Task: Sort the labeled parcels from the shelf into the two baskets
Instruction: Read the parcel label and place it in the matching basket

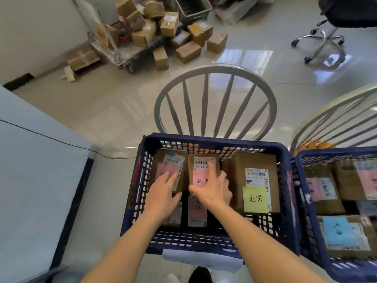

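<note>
Nearest me, both forearms reach over the near rim of the blue basket [204,244], where a white paper tag [201,259] hangs off the front edge. My left hand [163,193] lies flat with straight fingers on the left parcel [161,160], covering part of its pink note. My right hand [214,188] curls round the middle parcel [196,162], thumb at its left edge, fingers over its right side, pink note between them. Just right of that, a bigger parcel [257,160] with a yellow note [256,199] sits close to the basket's right wall; little gap there. More parcels lie underneath. A second basket [306,201] touches this one on the right, also loaded. A pale board [30,170] crowds the left. Behind the baskets stand two chair backs [214,74]. Beyond them is open shiny floor [122,94], then a heap of boxes [173,31] round a trolley, and an office chair [326,37] far right.
</note>
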